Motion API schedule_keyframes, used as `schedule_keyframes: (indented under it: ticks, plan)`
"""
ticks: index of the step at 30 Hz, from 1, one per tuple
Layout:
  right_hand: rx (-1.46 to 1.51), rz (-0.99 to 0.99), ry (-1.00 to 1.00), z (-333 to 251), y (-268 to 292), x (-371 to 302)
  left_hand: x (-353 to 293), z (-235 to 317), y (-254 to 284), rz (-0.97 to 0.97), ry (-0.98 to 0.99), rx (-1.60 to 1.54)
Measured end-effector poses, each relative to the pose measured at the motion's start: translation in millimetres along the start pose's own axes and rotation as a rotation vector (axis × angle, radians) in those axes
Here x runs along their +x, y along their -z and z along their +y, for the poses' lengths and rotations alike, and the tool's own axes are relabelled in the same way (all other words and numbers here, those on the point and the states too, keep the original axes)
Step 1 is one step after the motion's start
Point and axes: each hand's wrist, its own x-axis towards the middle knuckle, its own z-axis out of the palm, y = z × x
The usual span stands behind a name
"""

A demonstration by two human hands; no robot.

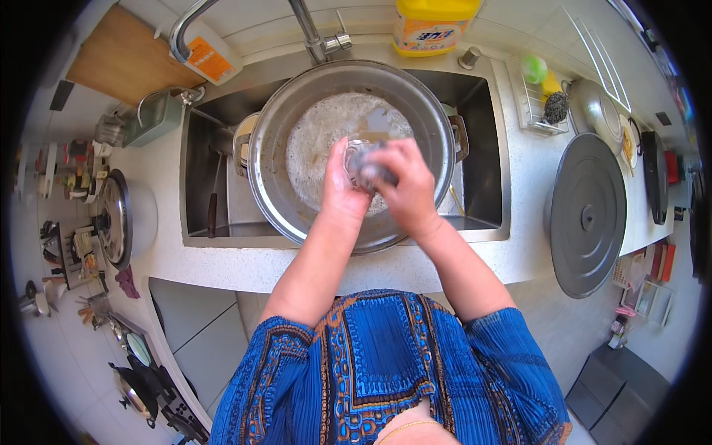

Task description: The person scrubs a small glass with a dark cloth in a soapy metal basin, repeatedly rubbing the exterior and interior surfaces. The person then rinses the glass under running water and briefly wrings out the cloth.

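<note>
Head view: over the large metal pot (pixel 273 194), the left hand (pixel 345 185) cups a small shiny thing (pixel 353 157) in its grip; the right hand (pixel 410 185) clasps a blurred grey wad (pixel 374 167) against it. Foamy water (pixel 311 133) lies inside the pot, a yellow bottle (pixel 434 28) behind it, a grey lid (pixel 588 200) to its right.

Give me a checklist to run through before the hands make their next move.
1. Left hand supports the small shiny item: ok, it is cupped around it.
2. Right hand grip: cannot tell, its fingers are blurred.
3. Large pot in the sink: ok.
4. Foamy water below the pot's rim: ok.
5. Faucet spout away from the pot: ok, its tip is to the left.
6. Sleeves clear of the water: ok, both end short of the pot.
</note>
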Motion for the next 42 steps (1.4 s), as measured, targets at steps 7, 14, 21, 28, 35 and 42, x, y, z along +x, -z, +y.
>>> schedule_keyframes:
  ticks: [7,14,21,28,35,42]
  plan:
    - [0.564,0.032,-0.442,23,17,20,-12,3,-16,0.052,-0.029,0.010]
    - [0.548,-0.073,-0.404,19,14,-3,-7,18,-3,0.040,-0.079,-0.025]
    - [0.592,-0.115,-0.413,17,10,-12,-8,17,-10,0.100,-0.135,-0.009]
    - [0.567,-0.103,-0.369,14,9,-11,-10,20,-5,0.051,-0.131,-0.006]
    - [0.472,-0.068,-0.206,8,6,-11,-12,20,-3,-0.004,-0.136,0.004]
    - [0.350,-0.074,-0.095,0,8,-10,-16,17,-9,0.017,-0.144,-0.012]
